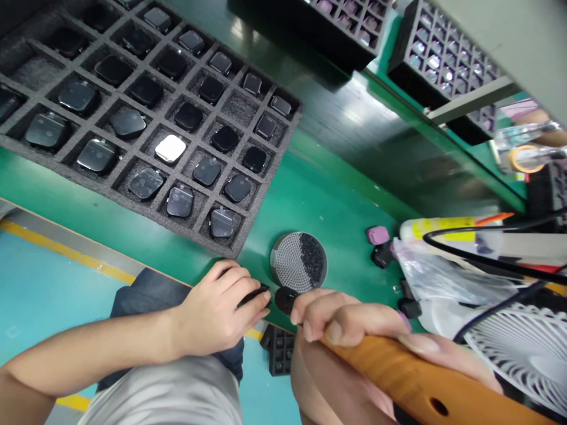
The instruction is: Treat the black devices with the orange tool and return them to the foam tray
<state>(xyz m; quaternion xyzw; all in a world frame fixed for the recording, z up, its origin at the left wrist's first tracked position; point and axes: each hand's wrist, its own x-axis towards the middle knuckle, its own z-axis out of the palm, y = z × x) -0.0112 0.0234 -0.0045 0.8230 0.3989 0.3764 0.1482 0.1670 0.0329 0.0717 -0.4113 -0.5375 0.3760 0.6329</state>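
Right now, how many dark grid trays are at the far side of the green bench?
2: one dark grid tray at top centre, another dark grid tray to its right; both are cut off, and more may be hidden.

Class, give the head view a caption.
Left hand pinches a black part; right hand grips an orange handle beside a foam tray.

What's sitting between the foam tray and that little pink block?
A round metal dish, partly covered with black bits, sits there on the green mat; the head view shows it.
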